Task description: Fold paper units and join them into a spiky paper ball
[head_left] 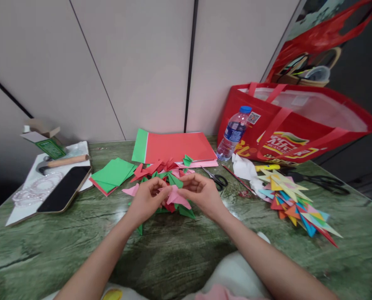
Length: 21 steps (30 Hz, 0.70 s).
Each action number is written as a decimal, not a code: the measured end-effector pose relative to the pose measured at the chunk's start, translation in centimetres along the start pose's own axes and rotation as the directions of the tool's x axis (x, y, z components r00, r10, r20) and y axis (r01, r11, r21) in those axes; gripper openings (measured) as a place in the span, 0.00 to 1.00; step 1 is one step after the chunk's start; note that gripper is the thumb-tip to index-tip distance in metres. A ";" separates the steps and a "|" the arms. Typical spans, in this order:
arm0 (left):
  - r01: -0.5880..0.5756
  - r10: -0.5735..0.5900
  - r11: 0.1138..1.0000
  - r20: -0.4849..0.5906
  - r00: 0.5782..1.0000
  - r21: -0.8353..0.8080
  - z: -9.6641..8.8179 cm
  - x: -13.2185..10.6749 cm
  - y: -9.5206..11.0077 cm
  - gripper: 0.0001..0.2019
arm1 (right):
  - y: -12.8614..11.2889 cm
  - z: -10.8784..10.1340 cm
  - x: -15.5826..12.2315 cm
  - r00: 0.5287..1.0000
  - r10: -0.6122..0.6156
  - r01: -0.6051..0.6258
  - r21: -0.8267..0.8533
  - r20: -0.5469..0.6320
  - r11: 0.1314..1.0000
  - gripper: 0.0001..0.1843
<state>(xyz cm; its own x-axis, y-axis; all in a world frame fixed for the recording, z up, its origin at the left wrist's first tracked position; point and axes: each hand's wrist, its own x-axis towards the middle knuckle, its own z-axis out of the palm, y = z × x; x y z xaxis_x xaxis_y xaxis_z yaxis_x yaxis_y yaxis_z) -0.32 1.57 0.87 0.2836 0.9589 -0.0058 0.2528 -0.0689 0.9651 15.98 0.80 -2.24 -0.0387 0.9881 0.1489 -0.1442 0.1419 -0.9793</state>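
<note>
Across a green tabletop (161, 258), from far left: clear beads (26, 196), a small open carton (51, 146), a phone (63, 189) and a hammer (68, 161), on or against a white board (15, 216). Next, loose green sheets (113, 174). At centre, the left hand (151, 193), thumb and fingers pinched on a pink fold (177, 196) of paper, in front of a cluster (161, 167) of red, green and pink folds. Behind, red sheets (179, 146). At the pink fold's right side, the right hand (201, 191), fingertips nearly together on it, exact contact hard to see. Farther right, scissors (220, 180), a bottle (234, 133), a red bag (285, 121) and a multicoloured paper pile (298, 204).
</note>
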 end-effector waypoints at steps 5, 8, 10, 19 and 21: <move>0.016 -0.016 1.000 -0.032 0.999 0.005 0.1 0.0 0.2 0.13 | -0.2 0.2 0.0 1.000 -0.002 0.002 -0.011 -0.013 1.000 0.16; 0.017 -0.016 1.000 -0.060 0.998 0.012 0.1 -0.1 0.3 0.13 | -0.2 0.3 -0.1 0.998 0.067 -0.067 0.013 -0.002 0.998 0.17; 0.016 -0.015 1.000 -0.090 0.996 0.003 0.1 -0.1 0.2 0.14 | -0.3 0.4 -0.2 0.988 0.145 -0.147 0.038 0.051 0.988 0.17; 0.006 -0.006 1.000 -0.066 0.998 -0.009 0.3 -0.1 -0.9 0.12 | -0.5 0.6 -0.2 0.977 0.196 -0.205 0.121 0.087 0.971 0.14; -0.028 0.027 1.000 -0.062 0.998 -0.005 0.3 -0.2 -0.7 0.14 | -0.6 0.6 -0.3 0.973 0.198 -0.209 0.094 0.116 0.973 0.13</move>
<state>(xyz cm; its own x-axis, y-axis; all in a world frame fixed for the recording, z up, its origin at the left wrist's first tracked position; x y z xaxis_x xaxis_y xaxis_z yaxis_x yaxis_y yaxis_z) -0.27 1.36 0.14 0.2326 0.9719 0.0368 0.2399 -0.0941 0.9662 15.48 0.42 -1.66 -0.1808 0.9830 -0.0330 -0.2256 -0.0741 -0.9714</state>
